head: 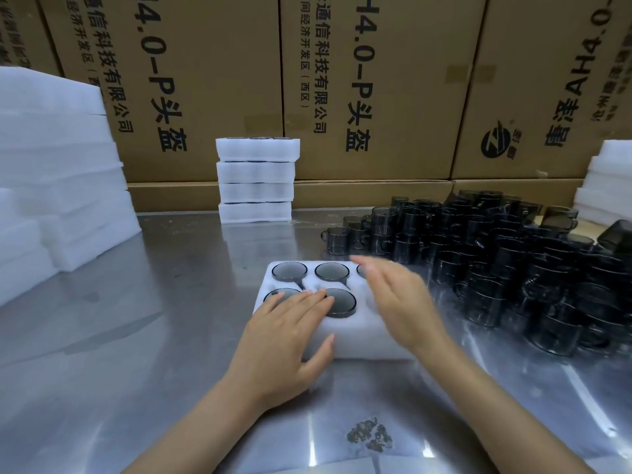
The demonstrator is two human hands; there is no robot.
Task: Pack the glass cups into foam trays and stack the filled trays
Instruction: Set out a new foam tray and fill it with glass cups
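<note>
White foam tray (345,331) sits on the steel table (143,354) right in front of me, and my left hand (285,331) lies flat on its near left corner, fingers straight and pressing down, thumb against the tray's front edge. My right hand (398,295) hovers over the right side of the tray with its fingers loosely spread and nothing in it; it is blurred, so I cannot tell exactly how the fingertips lie.

I can see 4 smoky glass cups seated in their pockets, and the rim of a 5th (361,270) peeks out behind my right hand at the far right. The near right pocket is hidden by that hand, so I cannot say whether it is filled.

My judgement is that the tray is almost full. To do this step well, I should keep the left palm firm so the light foam does not slide, and reach for a cup at the near edge of the loose cup pile (496,265) on my right, not one from the middle, since they are stacked and could topple. Lower it upright, handle turned into the pocket's notch, and press until the rim sits flush. Only then carry the tray to the filled stack (256,181) at the back, squared on top.
</note>
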